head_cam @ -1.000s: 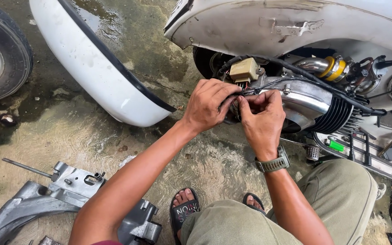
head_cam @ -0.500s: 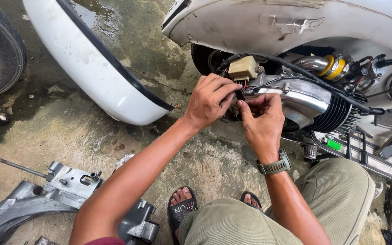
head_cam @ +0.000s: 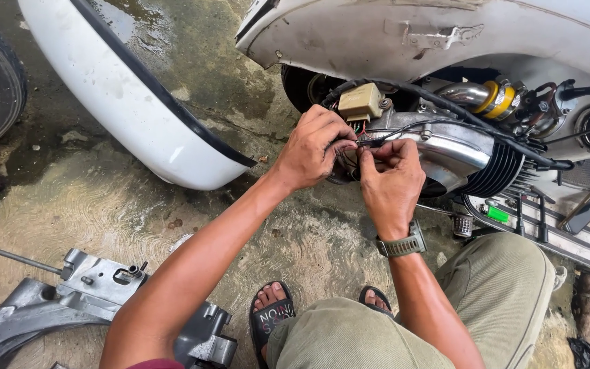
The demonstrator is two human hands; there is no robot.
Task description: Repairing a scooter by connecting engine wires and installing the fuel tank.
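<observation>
Both hands meet at the open side of a white scooter body (head_cam: 445,34), just below a small tan plastic box-shaped electrical unit (head_cam: 359,101). The left hand (head_cam: 315,150) is curled closed, its thumb and forefinger pinching a thin bundle of black and red wires (head_cam: 363,141) that hangs from that unit. The right hand (head_cam: 390,181), with an olive-green wristwatch (head_cam: 401,246) on its wrist, is also closed, pinching the same wires from the other side, so the 2 hands touch over them.

The wiring lies against the shiny ribbed metal engine casing (head_cam: 466,154), beside a thick black cable (head_cam: 459,113). Judging by this, the panels are already off: a white curved side panel (head_cam: 131,102) lies on the wet concrete floor (head_cam: 192,61), and a grey metal bracket assembly (head_cam: 90,287) rests near the sandalled feet. The wiring work appears mid-way; whether the joint is finished cannot be told, and refitting seems left.
</observation>
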